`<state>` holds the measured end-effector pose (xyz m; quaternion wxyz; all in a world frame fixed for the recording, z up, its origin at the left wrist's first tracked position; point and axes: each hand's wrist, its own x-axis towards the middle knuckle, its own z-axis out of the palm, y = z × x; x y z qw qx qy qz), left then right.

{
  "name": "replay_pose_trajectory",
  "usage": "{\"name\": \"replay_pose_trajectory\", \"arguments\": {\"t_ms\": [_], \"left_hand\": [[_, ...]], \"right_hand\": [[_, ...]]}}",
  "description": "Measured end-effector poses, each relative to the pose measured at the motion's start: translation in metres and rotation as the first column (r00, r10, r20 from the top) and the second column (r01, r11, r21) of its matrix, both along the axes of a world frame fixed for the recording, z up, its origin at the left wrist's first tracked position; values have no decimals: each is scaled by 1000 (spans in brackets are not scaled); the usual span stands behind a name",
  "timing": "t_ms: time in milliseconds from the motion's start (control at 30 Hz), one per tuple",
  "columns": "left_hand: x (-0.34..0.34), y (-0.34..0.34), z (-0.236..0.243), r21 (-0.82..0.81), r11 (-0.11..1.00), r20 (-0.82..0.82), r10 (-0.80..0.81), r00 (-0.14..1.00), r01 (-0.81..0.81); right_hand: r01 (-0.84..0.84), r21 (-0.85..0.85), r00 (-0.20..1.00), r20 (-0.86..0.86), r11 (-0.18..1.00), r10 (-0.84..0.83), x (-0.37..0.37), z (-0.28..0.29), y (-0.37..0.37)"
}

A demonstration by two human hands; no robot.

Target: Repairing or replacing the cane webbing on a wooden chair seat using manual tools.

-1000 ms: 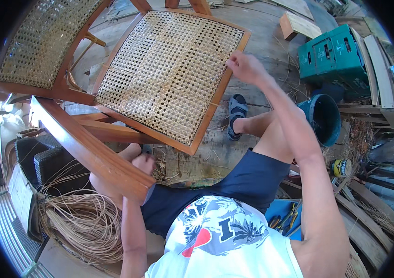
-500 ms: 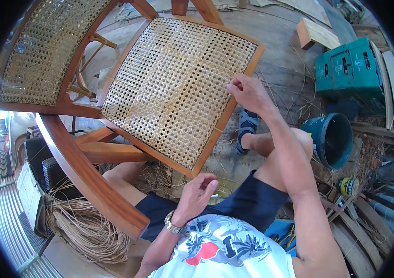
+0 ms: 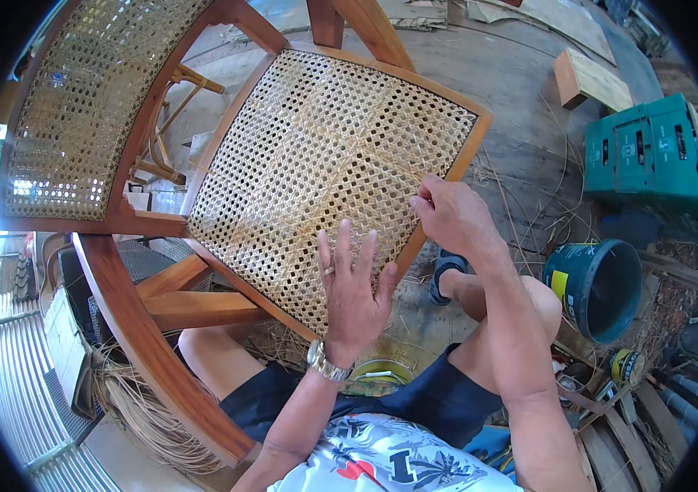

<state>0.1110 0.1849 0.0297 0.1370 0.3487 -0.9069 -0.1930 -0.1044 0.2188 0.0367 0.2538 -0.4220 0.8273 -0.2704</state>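
In front of me is a wooden chair with a woven cane seat (image 3: 324, 176) set in a reddish-brown frame. Its cane backrest (image 3: 91, 107) rises at the left. My right hand (image 3: 457, 217) is at the right edge of the seat, thumb and fingers pinched together; whatever may be between them is too small to make out. Over the near corner of the weave, my left hand (image 3: 353, 299) has its fingers stretched out and spread, holding nothing. Whether its palm touches the cane cannot be seen.
A curved wooden armrest (image 3: 156, 344) runs along my left side, above a coil of cane strands (image 3: 148, 414). On the right stand a dark bucket (image 3: 599, 291), green crates (image 3: 648, 156) and a wood block (image 3: 591, 79). A yellow-green tub (image 3: 382, 371) sits between my legs.
My left hand has moved forward from beside my lap to over the seat's near corner, its fingers now spread. My right hand stays pinched at the seat's right edge. The view has shifted slightly.
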Motion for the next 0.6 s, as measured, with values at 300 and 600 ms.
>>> {"name": "replay_pose_trajectory", "arguments": {"t_ms": [300,600], "left_hand": [[-27,-17,-22,-76,997,31,21,999,-18],[-30,-19,-28,-116,992,10,47,999,-46]], "right_hand": [[-19,21,999,45,1000,19,-9,3,-4],[-99,70,981,175,993,85,-21,13,-9]]}}
